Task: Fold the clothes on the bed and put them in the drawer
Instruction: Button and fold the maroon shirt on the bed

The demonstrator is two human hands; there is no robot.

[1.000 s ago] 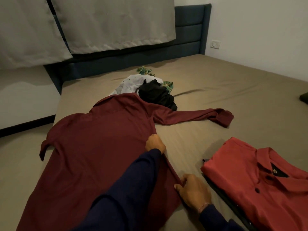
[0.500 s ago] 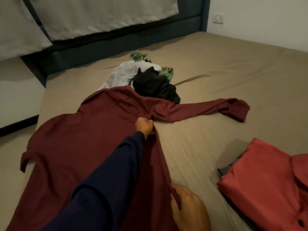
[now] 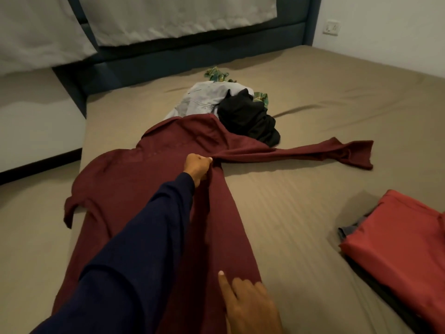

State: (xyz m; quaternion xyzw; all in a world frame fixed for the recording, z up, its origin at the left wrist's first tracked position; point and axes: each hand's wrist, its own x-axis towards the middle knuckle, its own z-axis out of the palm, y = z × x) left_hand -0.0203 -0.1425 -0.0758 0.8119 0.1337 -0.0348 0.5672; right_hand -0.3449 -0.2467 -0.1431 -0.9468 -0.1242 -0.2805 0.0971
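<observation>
Left hand (image 3: 198, 166) farther up maroon shirt (image 3: 134, 186)

No text, label, brand, number or sign can be read in the head view. The maroon shirt (image 3: 154, 189), the folded red shirt (image 3: 399, 247) and the pile of clothes (image 3: 231, 104) on the bed (image 3: 313, 201) bear no legible marks, and the wall socket (image 3: 331, 27) is too small for any lettering to be made out.
</observation>
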